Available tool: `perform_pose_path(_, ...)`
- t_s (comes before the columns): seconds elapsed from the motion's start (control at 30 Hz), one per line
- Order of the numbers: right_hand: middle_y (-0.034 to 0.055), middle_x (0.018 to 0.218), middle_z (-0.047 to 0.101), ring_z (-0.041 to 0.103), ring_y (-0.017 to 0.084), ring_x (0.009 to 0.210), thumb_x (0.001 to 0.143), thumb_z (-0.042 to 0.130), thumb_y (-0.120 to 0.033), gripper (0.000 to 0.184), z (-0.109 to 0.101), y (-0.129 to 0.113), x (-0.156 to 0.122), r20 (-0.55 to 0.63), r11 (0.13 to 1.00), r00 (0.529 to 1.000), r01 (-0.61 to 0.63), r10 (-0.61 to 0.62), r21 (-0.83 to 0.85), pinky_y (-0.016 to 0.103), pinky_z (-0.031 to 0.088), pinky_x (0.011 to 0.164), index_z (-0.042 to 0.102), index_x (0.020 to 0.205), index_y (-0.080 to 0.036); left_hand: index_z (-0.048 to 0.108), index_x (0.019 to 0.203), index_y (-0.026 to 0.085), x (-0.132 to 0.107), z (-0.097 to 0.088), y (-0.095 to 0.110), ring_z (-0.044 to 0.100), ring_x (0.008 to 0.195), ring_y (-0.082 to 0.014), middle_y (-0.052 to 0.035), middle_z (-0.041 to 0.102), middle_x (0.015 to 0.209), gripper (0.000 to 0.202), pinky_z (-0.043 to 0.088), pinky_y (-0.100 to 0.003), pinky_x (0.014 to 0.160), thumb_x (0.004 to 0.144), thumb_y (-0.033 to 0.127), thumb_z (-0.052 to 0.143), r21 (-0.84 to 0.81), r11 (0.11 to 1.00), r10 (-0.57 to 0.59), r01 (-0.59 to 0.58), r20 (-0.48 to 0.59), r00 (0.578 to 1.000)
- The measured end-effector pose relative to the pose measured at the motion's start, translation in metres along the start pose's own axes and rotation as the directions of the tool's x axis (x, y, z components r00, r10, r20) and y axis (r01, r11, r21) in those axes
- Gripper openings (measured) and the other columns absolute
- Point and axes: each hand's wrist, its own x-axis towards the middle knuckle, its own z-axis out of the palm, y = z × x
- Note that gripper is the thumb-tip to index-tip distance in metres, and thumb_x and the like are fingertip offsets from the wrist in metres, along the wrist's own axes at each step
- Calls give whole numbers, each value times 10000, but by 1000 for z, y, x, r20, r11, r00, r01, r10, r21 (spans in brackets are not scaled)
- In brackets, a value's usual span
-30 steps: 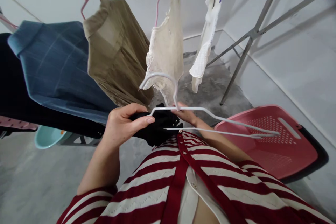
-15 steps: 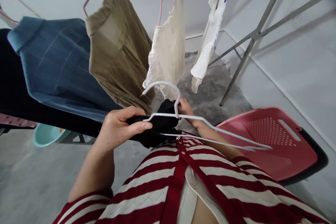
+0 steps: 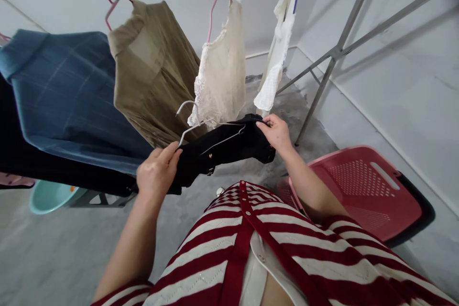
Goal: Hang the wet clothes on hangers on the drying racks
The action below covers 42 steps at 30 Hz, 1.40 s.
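Observation:
Stretched between my two hands is a black garment (image 3: 236, 149) with small metal fastenings near its middle. A white hanger (image 3: 196, 114) lies against it, hook upward, one arm running along the cloth and the other reaching into my left hand. My left hand (image 3: 158, 172) is closed around that end of the hanger together with the garment. With thumb and fingers, my right hand (image 3: 277, 133) pinches the garment's right end. Whether the hanger's far end sits inside the cloth is hard to see.
Ahead hang a blue checked shirt (image 3: 68, 91), an olive shirt (image 3: 150, 67), a cream lace top (image 3: 224, 67) and a white piece (image 3: 274, 67). A pink basket (image 3: 358, 191) and metal rack legs (image 3: 335, 51) stand at right. A teal basin (image 3: 50, 198) is at left.
The hanger has swung left, with its long arm now along the garment instead of pointing right. My right hand has moved right and forward, drawing the black cloth out wide.

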Motion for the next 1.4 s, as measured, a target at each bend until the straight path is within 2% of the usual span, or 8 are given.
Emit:
perform_pose_path(0.1,-18,650,571,530,116,598,779,596,-397,212,5,-23,-33,122,995,988,93,-96,34,247,434,603,581,751,-187,712,1024,215,-9,16,10,572,587,-117,-17,644,678,269,374,-220,528,865,375,564,-62,998,0,-9,-145,989)
perform_pose_path(0.23,17,823,656,614,129,721,834,578,-311,114,-17,-41,-59,474,883,746,410,-468,228,257,495,667,634,840,-213,708,951,195,-19,21,-2,566,576,-84,3,648,673,157,430,-181,577,821,256,641,-241,958,71,-155,-322,944)
perform_pose_path(0.43,71,1231,587,559,236,1121,667,761,-320,511,-68,-27,-29,97,890,886,443,-453,112,393,498,906,586,1144,-262,686,909,194,-19,7,-23,559,583,-84,4,653,727,199,452,-195,559,724,128,719,-439,845,101,-305,-429,898)
perform_pose_path(0.7,2,752,667,631,134,673,815,574,-365,215,-75,-1,-14,78,962,988,111,-134,251,281,535,662,652,942,-210,675,971,231,-6,-11,-23,583,619,-88,23,653,746,329,474,-201,578,690,71,736,-569,735,165,-368,-376,912)
perform_pose_path(0.9,81,1213,597,559,222,1131,831,593,-327,397,-112,-44,-25,342,880,820,473,-459,49,407,444,985,551,1216,-239,674,989,225,0,-4,-10,575,584,-74,21,657,729,318,468,-181,556,703,102,740,-436,779,264,-452,-426,866)
perform_pose_path(1.03,93,953,663,605,231,933,893,494,-371,250,-104,-49,-21,610,755,678,628,-410,-189,438,454,896,629,992,-186,677,991,219,4,1,-1,591,592,-86,8,672,743,273,481,-188,560,734,136,719,-425,764,323,-485,-399,858)
perform_pose_path(1.2,78,827,642,589,187,825,935,396,-349,282,-91,-48,-23,652,702,596,699,-470,-133,330,476,761,598,840,-177,682,969,211,4,4,9,585,567,-80,5,670,730,233,467,-179,544,745,155,710,-402,750,382,-526,-386,840)
perform_pose_path(1.4,37,747,622,593,161,706,891,470,-335,193,-100,-50,-22,476,752,701,649,-531,-116,285,471,647,603,803,-225,632,1118,202,9,5,12,630,704,-127,-38,695,837,392,506,-226,661,744,273,727,-472,759,339,-449,-303,891)
